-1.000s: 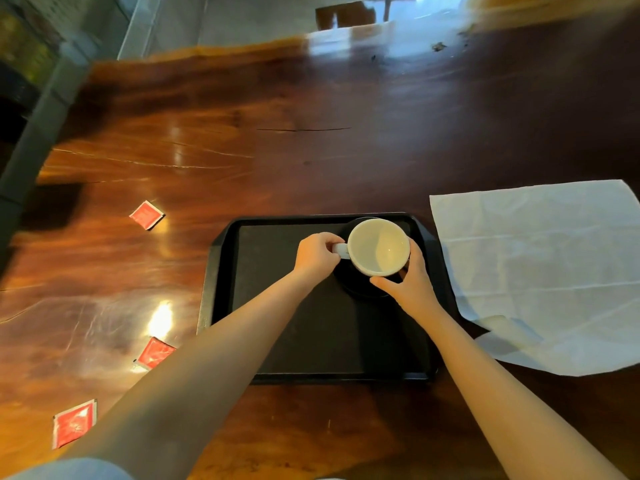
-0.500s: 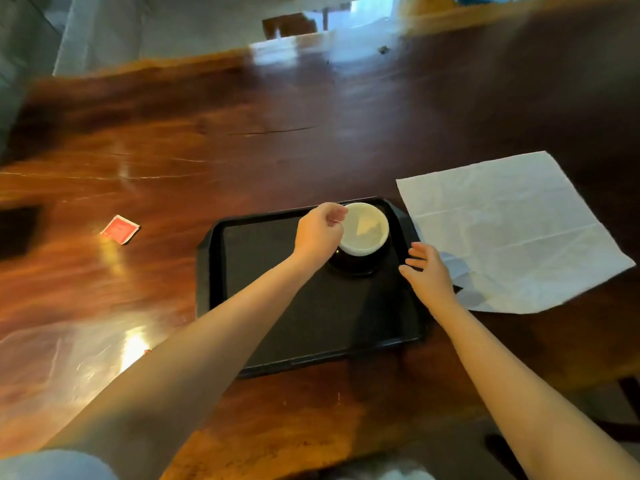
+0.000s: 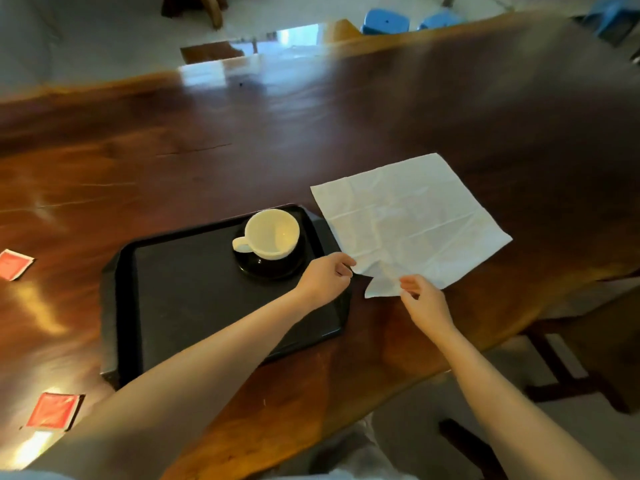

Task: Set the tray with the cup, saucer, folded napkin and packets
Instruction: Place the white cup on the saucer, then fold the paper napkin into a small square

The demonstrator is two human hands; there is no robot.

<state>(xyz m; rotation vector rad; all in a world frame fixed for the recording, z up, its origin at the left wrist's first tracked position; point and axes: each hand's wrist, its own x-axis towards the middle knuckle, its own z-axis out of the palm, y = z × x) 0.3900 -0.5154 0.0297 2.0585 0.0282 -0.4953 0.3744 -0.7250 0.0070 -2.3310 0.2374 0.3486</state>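
Both hands reach the unfolded napkin (image 3: 408, 223) lying flat on the desk (image 3: 207, 140) just right of the tray (image 3: 194, 292): left hand (image 3: 325, 277) pinching its near-left edge, right hand (image 3: 424, 299) pinching the near corner.

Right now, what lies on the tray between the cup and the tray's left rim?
Nothing: in the head view the tray floor is bare from the cup on its saucer leftward.

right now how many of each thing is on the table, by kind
tray: 1
cup: 1
saucer: 1
napkin, unfolded: 1
red packets: 2
total: 6
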